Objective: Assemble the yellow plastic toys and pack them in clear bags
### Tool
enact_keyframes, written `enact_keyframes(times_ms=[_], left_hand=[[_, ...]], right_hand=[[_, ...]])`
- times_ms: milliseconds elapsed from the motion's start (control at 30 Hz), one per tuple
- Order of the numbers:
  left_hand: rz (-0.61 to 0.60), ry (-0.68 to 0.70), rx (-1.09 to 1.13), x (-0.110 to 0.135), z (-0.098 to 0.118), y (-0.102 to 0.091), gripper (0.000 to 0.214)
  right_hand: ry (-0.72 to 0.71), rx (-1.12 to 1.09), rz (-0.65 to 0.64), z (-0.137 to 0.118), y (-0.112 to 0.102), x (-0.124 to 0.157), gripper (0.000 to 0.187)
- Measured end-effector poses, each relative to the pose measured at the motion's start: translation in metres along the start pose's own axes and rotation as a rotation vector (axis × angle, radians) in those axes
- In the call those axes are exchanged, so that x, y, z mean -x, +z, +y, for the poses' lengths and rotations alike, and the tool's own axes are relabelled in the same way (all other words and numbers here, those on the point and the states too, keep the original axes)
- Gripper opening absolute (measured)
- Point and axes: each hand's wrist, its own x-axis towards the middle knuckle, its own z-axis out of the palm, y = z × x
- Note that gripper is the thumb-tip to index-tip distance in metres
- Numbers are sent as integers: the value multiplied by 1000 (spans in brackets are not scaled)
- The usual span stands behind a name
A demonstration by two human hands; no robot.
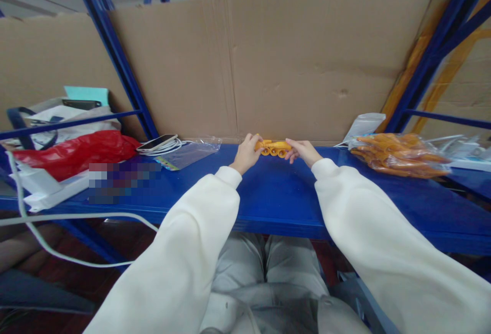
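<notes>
Between my two hands, near the back of the blue shelf [276, 196], is a yellow-orange plastic piece with several round openings [273, 149] along its near side. The fingers of my left hand [247, 153] close on its left end. At its right end, my right hand [304, 152] grips it with thumb and fingers. Both hands partly cover the piece, so its exact kind cannot be made out. A flat clear plastic bag [190, 154] with a coloured strip lies to the left of my left hand.
A clear bag of orange plastic pieces [397, 154] lies at the right. Leftward are a phone [158, 142] with a coiled white cable, a red plastic bag [80, 155] and a white power strip [57, 191]. Cardboard [291, 63] stands behind, between blue posts [115, 52].
</notes>
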Motion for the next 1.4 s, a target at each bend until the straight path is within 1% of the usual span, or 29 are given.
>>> enact_keyframes(times_ms=[67, 133, 200, 267, 333, 400, 467, 533, 600, 700, 767, 867, 933, 1000, 1133, 1300, 1367, 1400], left_hand=[[-2, 12, 13, 0, 0, 0, 24], [-6, 7, 19, 0, -1, 1, 23], [-1, -6, 19, 1, -3, 2, 23], [11, -18, 19, 1, -4, 2, 23], [14, -31, 19, 1, -3, 2, 22], [7, -36, 22, 1, -2, 0, 22], [4, -24, 22, 1, 0, -1, 22], [6, -6, 19, 1, 2, -3, 23], [8, 6, 14, 1, 3, -4, 23], [3, 7, 14, 1, 3, -3, 23], [0, -5, 17, 1, 2, -3, 22], [7, -23, 21, 1, 0, -2, 22], [9, -22, 22, 0, 0, -2, 23], [13, -9, 23, 0, -1, -1, 24], [19, 9, 19, 0, -1, -1, 25], [4, -34, -7, 1, 0, -3, 23], [-10, -61, -18, 2, 0, -5, 22], [-17, -71, -21, 2, -1, -5, 22]], right_hand=[[65, 18, 13, -1, 2, 0, 49], [116, 43, -5, -1, 1, 0, 54], [124, 51, -43, 0, 0, -1, 53], [68, 25, -59, 1, -3, -2, 42], [-23, -4, -35, 2, -5, -2, 34], [-88, -9, -11, 2, -5, -2, 33], [-96, 7, -9, 1, -4, -1, 35], [-55, 28, -15, -1, -2, 0, 46], [17, 55, -10, -3, 0, 1, 55], [122, 87, -10, -4, 2, 2, 59], [131, 82, -25, -4, 2, 2, 54], [44, 48, -57, -2, 0, 2, 36], [-6, 43, -73, 0, 0, 1, 32], [-6, 55, -80, 0, 0, 1, 36], [60, 99, -72, -2, 2, 1, 53], [161, 110, -23, -3, 0, -1, 66], [171, 162, 19, -1, -4, -4, 66], [164, 222, 37, 2, -7, -5, 61]])
